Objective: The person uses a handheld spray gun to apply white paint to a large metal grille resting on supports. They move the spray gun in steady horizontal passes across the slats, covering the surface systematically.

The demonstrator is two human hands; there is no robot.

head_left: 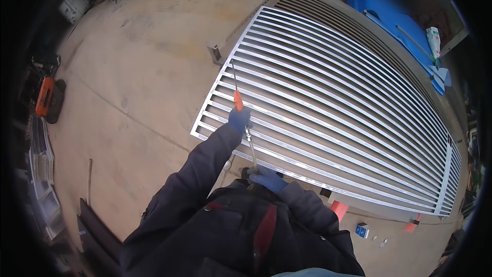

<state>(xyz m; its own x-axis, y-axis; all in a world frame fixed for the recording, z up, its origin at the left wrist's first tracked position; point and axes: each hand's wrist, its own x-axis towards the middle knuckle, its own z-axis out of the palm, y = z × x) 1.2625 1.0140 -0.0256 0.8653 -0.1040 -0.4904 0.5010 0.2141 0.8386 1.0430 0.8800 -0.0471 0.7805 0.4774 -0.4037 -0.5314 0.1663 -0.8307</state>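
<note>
My left hand [239,118], in a blue glove, is closed around the handle of an orange air blow gun [238,100]. Its long thin nozzle reaches out over the left end of a silver slatted metal panel [328,107]. From the back of the gun, a metal fitting and a pale hose [252,153] run down toward my body. My right hand [267,178], also gloved in blue, is closed on that hose close to my waist, beside the panel's near edge.
Behind the silver panel lies a dark slatted panel [307,5]. Blue sheeting [379,15] covers things at the far right. Red supports [339,209] show under the near edge, with a small blue box [362,231] on the floor. An orange machine [45,97] stands at left.
</note>
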